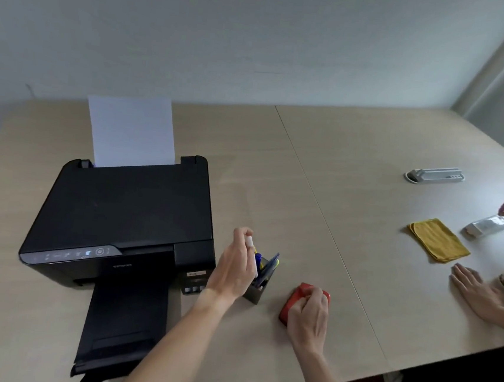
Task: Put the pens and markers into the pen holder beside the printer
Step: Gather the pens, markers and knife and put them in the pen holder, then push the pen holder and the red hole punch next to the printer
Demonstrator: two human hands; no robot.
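A left hand (235,269) grips a white marker (252,257) above the pen holder (258,287) beside a black printer (124,224); the right hand (309,315) clasps a red stapler (294,299).

Pen holder (256,286) just right of printer (124,221); pens (267,269) in holder; cloth (438,244) far right on table (339,168)

Soft even daylight, wide-angle edge warping

Head view looks forward and down, close over the table (353,176) and printer (125,209).
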